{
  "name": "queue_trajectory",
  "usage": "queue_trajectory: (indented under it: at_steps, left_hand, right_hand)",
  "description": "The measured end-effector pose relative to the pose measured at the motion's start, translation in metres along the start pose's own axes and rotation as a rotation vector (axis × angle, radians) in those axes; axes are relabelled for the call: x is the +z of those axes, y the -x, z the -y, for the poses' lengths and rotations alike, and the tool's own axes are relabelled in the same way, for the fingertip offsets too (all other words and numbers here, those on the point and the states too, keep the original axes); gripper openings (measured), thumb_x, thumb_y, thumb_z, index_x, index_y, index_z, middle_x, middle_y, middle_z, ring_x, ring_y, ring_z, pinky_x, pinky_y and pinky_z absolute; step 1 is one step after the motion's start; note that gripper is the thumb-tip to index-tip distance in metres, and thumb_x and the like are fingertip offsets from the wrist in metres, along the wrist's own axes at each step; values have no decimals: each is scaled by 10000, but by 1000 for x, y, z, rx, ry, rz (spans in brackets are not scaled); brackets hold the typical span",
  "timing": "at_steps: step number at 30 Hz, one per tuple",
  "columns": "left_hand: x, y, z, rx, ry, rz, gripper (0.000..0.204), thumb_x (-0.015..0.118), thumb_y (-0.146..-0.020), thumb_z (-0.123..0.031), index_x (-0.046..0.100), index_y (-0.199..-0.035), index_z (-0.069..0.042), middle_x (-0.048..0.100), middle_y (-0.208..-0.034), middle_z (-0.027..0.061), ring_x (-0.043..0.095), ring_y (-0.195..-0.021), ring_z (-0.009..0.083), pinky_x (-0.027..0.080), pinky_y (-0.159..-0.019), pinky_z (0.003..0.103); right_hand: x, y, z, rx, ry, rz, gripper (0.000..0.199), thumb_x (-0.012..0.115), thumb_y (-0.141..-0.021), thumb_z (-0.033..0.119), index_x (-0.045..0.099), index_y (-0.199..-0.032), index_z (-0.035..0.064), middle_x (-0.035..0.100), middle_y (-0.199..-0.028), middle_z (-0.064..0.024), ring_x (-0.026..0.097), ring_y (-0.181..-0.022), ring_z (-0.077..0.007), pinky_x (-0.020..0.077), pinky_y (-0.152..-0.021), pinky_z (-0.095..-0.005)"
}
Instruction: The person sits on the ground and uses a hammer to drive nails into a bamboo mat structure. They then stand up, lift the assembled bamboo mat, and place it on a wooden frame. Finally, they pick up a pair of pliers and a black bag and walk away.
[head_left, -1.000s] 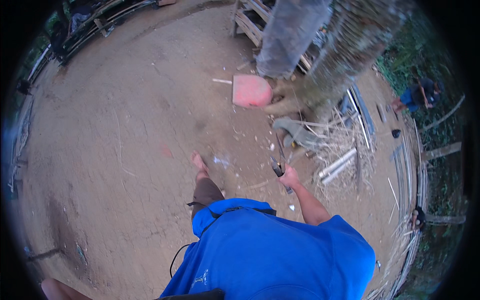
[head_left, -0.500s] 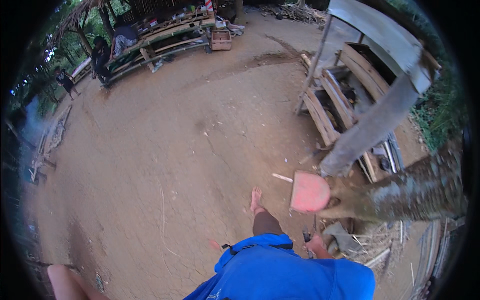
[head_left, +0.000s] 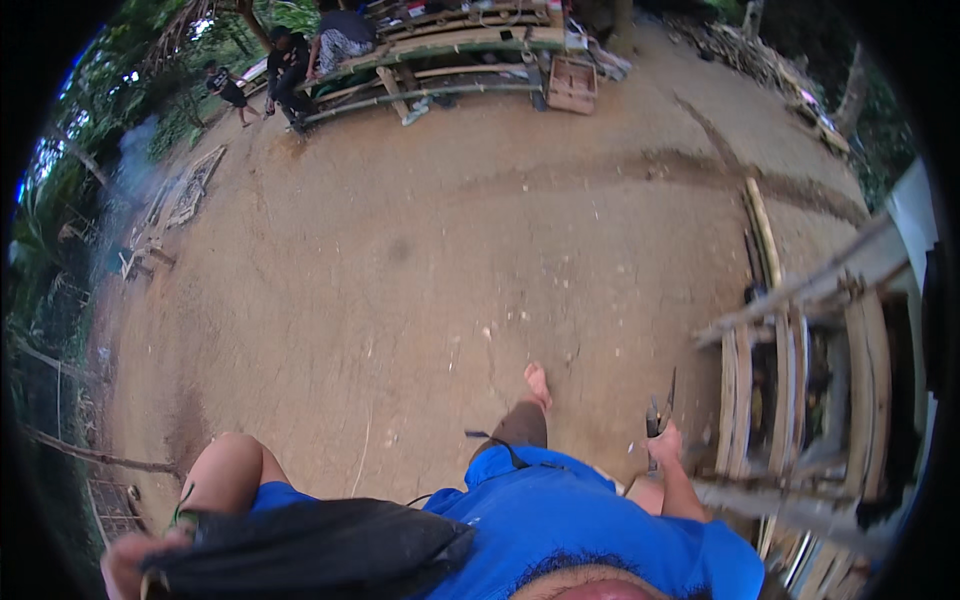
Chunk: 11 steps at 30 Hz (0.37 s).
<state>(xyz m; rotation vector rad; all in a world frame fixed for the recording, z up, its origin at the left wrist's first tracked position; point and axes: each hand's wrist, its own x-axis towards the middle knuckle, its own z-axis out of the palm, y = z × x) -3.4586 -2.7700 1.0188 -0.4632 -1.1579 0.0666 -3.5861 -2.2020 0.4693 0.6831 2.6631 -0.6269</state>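
My left hand (head_left: pixel 135 562) is at the lower left edge, its fingers blurred and closed round one end of a dark, limp cloth-like item (head_left: pixel 330 545). The item stretches across the front of my blue shirt (head_left: pixel 590 490); whether it is a bag or a garment I cannot tell. Low at my right side, my right hand (head_left: pixel 664 445) grips a dark tool (head_left: pixel 655 415) with two narrow parts pointing forward, one of them thin and pointed. Its exact kind is not plain. My bare foot (head_left: pixel 538 384) is on the packed earth ahead.
A wooden slatted structure (head_left: pixel 790 390) with a metal roof stands close on my right. Bamboo poles (head_left: pixel 762 232) lie beyond it. Far ahead are a bamboo platform (head_left: pixel 450 45), a wooden crate (head_left: pixel 572 86) and several people (head_left: pixel 290 75). Low wooden frames (head_left: pixel 197 187) lie far left.
My view has turned right and moved forward; the red board has left it. My left hand has come into view with the dark item, and my right hand has swung forward with the tool.
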Motion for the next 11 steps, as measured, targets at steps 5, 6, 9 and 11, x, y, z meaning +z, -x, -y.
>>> queue_trajectory:
  at_steps: [5, 6, 9, 11]
  left_hand:
    - [278, 126, 5, -248, 460, 194, 320, 490, -979, -259, 508, -1206, -34, 413, -736, -8, 367, -616, 136, 347, -558, 288]
    - [312, 137, 30, -257, 662, 359, 343, 545, -952, -258, 528, -1198, -20, 417, -692, -9, 366, -596, 135, 338, -543, 297]
    - [417, 159, 99, -320, 617, 744, 410, 663, -888, -308, 583, -1146, -1, 477, -645, 22, 434, -576, 152, 364, -541, 318]
    - [492, 193, 122, -353, 385, 761, 444, 682, -878, -336, 592, -1148, 3, 518, -659, 48, 482, -590, 163, 393, -559, 324]
  right_hand:
    - [-60, -174, 115, -120, -90, -130, 702, 825, -583, 146, 545, -1218, 39, 670, -1059, -247, 640, -1008, -416, 511, -892, -480]
    - [-80, -203, 135, -29, -47, -115, 674, 810, -593, 135, 549, -1209, 43, 663, -1075, -245, 630, -1026, -424, 501, -910, -480]
    - [-98, -284, 201, -31, -150, 13, 710, 791, -621, 130, 527, -1277, 71, 651, -1136, -235, 611, -1081, -422, 482, -953, -461]
    - [-102, -328, 224, -61, -232, 32, 741, 789, -630, 133, 514, -1317, 83, 649, -1159, -231, 608, -1099, -417, 478, -965, -452]
